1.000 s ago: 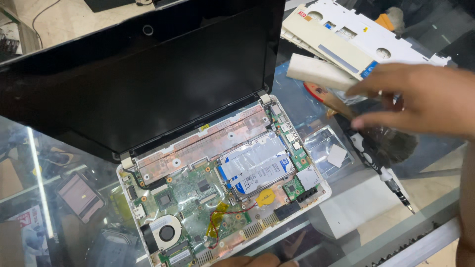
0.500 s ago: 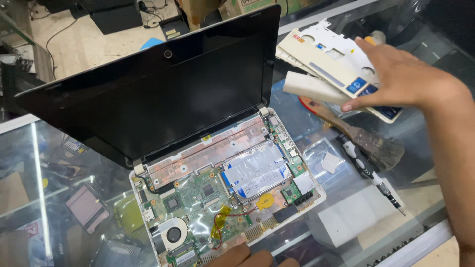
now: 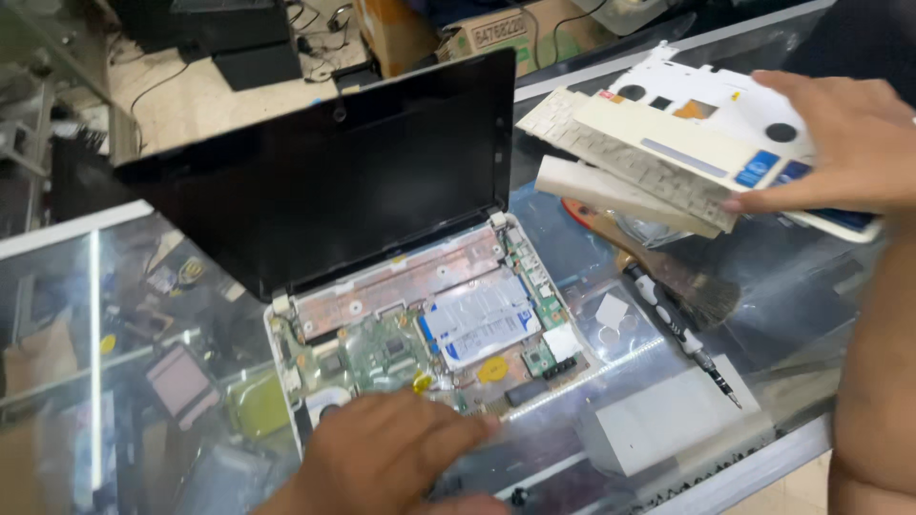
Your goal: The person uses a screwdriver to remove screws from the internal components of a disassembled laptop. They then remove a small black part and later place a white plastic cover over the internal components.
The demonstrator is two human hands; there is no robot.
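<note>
Glass counter (image 3: 162, 315) over a display case is serving as the bench, with a tiled floor and cardboard boxes lying beyond it. Compared with a second ago, the right hand (image 3: 840, 143) is now lying flat on the stack of white plastic covers and the detached keyboard (image 3: 630, 157), having moved up and away from the wooden-handled brush (image 3: 668, 272) it was reaching over; the fingers are spread and pressing, not curled around anything. The left hand (image 3: 382, 458) has come into fuller view and is now resting palm down, fingers loosely apart, on the front edge of the opened netbook (image 3: 429, 324), covering the fan area that was visible earlier. By judgement, the removed parts are being set aside while the chassis is being steadied. The exposed motherboard is sitting just beyond the left hand and well to the left of the right hand. A screwdriver (image 3: 682, 334) is lying between the two hands.
</note>
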